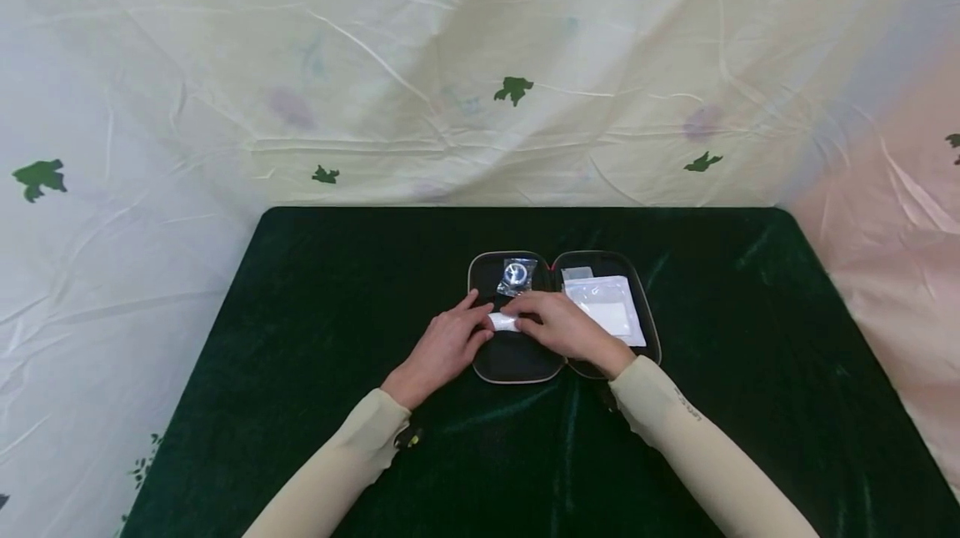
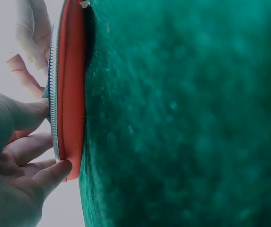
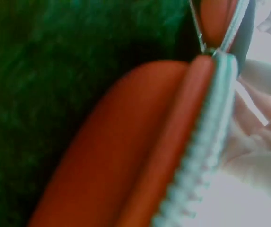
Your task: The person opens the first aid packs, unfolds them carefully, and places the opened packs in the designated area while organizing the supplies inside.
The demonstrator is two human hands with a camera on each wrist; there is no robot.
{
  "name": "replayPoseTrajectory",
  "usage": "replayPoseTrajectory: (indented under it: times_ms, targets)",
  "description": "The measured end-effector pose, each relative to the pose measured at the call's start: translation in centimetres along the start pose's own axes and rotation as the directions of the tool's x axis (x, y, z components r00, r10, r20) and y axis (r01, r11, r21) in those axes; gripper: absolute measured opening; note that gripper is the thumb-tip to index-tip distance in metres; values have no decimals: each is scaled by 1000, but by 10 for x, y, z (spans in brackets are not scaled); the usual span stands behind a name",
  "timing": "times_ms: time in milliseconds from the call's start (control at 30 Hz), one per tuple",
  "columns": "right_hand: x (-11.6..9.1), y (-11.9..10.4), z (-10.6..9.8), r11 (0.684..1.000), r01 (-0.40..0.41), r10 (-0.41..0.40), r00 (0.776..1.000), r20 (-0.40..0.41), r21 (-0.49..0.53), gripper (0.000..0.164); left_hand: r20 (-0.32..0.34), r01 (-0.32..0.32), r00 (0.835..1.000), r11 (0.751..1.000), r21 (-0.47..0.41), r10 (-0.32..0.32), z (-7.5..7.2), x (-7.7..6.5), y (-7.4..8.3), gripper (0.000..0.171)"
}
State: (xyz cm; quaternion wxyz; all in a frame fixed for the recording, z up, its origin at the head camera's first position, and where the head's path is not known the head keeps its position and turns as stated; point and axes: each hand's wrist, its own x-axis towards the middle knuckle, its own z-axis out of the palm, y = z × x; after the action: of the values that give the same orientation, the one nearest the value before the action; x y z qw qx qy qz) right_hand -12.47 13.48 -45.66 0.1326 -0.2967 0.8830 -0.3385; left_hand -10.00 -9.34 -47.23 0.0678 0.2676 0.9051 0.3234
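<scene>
An open zippered case (image 1: 517, 367), red outside and black inside, lies flat with its two halves side by side. In its left half is a small white roll (image 1: 504, 322), with a hand at each end. My left hand (image 1: 447, 346) pinches the roll's left end between thumb and fingers; in the left wrist view a finger of the left hand (image 2: 21, 161) touches the case's zipper edge. From the right, my right hand (image 1: 562, 325) grips the other end with thumb and fingers, its forearm crossing the case's right half. The right wrist view shows mostly the red shell (image 3: 126, 142).
A round silvery item in a clear bag (image 1: 516, 274) lies at the top of the left half. Flat white packets (image 1: 611, 309) fill much of the right half. The table has a dark green velvety cover (image 1: 337, 288); patterned cloth (image 1: 600, 46) hangs behind it.
</scene>
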Motion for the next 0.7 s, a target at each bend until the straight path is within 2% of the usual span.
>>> replayPoseTrajectory:
  times_ms: [167, 300, 500, 700]
  targets:
    - [-5, -6, -2, 992, -96, 89, 992, -93, -78, 31, 7, 24, 1000, 1000, -9, -24, -1, 1, 0, 7]
    - [-11, -8, -7, 975, -140, 113, 982, -154, -175, 20, 5, 40, 999, 999, -9, -40, -1, 1, 2, 5]
    - [-19, -7, -9, 940, -65, 43, 997, -71, -336, 15, 2, 46, 999, 999, 11, -46, -1, 1, 3, 5]
    - [-23, -6, -9, 943, -54, 47, 998, -30, -329, 15, 11, 45, 999, 999, 25, -45, 0, 2, 4, 5]
